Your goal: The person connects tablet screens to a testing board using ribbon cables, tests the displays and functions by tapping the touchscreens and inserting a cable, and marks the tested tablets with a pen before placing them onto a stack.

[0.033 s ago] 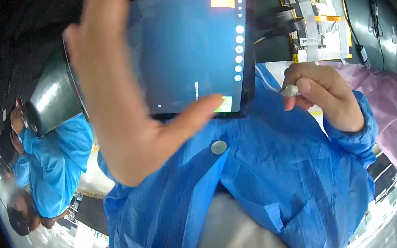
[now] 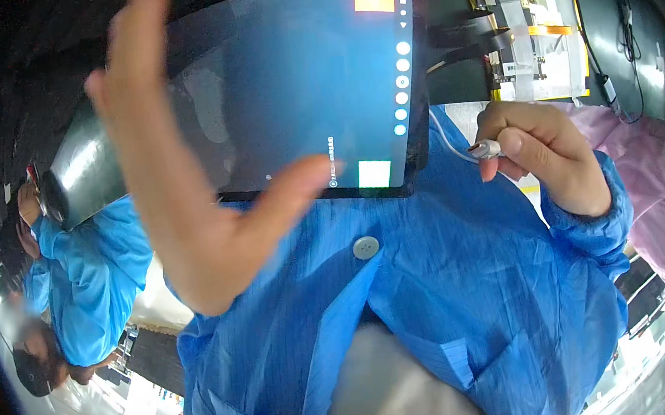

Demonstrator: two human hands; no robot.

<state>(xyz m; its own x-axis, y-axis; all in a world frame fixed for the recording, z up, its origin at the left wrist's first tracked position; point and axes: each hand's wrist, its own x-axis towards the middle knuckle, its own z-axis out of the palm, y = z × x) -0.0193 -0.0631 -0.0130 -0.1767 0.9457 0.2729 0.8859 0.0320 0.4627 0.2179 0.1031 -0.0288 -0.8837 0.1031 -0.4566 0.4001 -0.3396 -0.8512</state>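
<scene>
A tablet (image 2: 296, 75) with a lit blue screen lies in front of me. An orange square sits in its far right corner, a green square in its near right corner, and white round icons run down the right edge. My left hand (image 2: 179, 190) hovers over the tablet's left part, fingers stretched and thumb spread, somewhat blurred; nothing is in it. Whether the thumb touches the screen I cannot tell. To the right of the tablet my right hand (image 2: 547, 151) pinches a white cable plug (image 2: 489, 149) between thumb and fingers. Its metal tip points left, and a thin white cable (image 2: 445, 134) trails from it.
At the far right lies an opened device (image 2: 531, 28) with exposed boards, tape and ribbon cables. A black cord (image 2: 631, 51) lies beyond it. One person in a light blue sleeve (image 2: 98, 270) works at the left; another in pink (image 2: 659, 192) is at the right.
My left hand has shifted left, and its thumb has moved off the green square, which now shows fully. The plug in my right hand has turned slightly, so its metal tip shows.
</scene>
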